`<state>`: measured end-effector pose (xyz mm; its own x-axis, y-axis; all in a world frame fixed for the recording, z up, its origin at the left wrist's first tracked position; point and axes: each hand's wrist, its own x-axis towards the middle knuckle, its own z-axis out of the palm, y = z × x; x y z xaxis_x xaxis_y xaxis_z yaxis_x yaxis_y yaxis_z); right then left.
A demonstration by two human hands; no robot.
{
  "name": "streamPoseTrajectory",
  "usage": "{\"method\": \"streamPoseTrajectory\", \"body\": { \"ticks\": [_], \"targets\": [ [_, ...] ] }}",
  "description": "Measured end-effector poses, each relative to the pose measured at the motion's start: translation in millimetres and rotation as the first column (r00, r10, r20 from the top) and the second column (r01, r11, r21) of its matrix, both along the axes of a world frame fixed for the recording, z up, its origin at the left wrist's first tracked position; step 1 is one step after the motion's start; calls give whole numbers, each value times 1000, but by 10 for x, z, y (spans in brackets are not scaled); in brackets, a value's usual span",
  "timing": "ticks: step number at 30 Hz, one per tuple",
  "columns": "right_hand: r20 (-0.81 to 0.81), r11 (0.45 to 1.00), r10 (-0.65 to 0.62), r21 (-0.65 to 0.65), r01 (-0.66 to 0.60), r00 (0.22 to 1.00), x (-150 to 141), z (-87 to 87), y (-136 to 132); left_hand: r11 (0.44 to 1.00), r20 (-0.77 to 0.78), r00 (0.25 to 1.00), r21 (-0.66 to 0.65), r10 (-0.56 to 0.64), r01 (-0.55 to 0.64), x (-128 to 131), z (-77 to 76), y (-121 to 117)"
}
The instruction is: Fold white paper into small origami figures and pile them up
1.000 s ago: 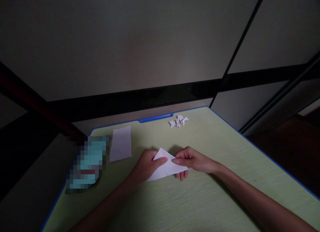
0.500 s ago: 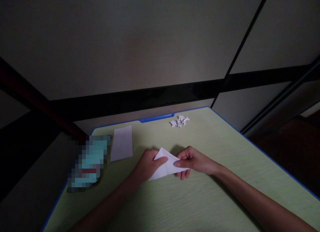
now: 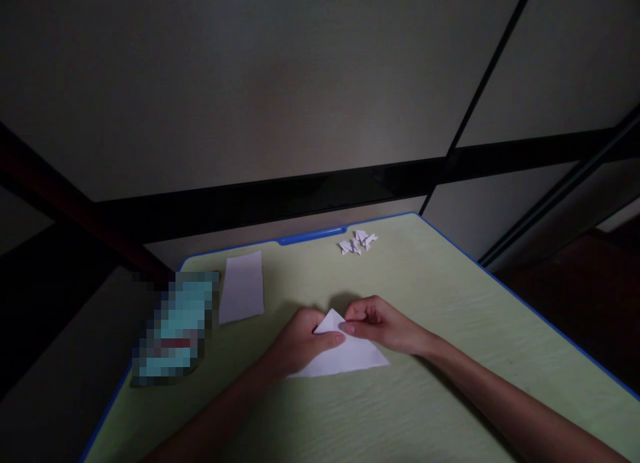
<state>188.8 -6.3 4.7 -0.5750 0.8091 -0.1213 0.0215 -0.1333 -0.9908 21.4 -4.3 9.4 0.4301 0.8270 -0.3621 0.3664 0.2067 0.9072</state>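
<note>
A white sheet of paper [image 3: 345,358] folded into a triangle lies on the pale green table [image 3: 425,303], its point facing away from me. My left hand [image 3: 300,340] presses on the left side of the triangle, fingers closed on the paper near its tip. My right hand [image 3: 383,323] pinches the tip of the same paper from the right, fingers curled. Both forearms reach in from the bottom of the view.
A flat white rectangular paper [image 3: 242,288] lies at the left rear. A small heap of several folded white paper pieces [image 3: 358,242] sits near the far edge. A blurred teal object [image 3: 173,326] rests at the table's left edge. The table has a blue rim [image 3: 313,234].
The paper has come down flat onto the table and nearer to me. Both hands have shifted to its tip, closer together.
</note>
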Motion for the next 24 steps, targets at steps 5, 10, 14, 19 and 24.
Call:
{"method": "streamPoseTrajectory", "body": {
  "ticks": [5, 10, 14, 19, 24],
  "targets": [
    [-14, 994, -83, 70, 84, 996, -72, 21, -23, 989, 47, 995, -116, -92, 96, 69, 35, -89],
    [53, 981, -119, 163, 109, 991, -99, 6, -75, 987, 70, 993, -123, -99, 107, 74, 34, -99],
    [253, 900, -258, 415, 137, 932, -129, 7, -114, 992, 69, 996, -108, -64, 71, 72, 33, -81],
    [402, 818, -328, 574, 44, 855, -164, -9, -129, 998, 46, 998, -57, -33, 35, 74, 36, -55],
    [413, 846, -301, 532, 41, 859, -130, -14, -99, 999, 76, 996, -33, -39, 41, 52, 19, -39]
  ]
}}
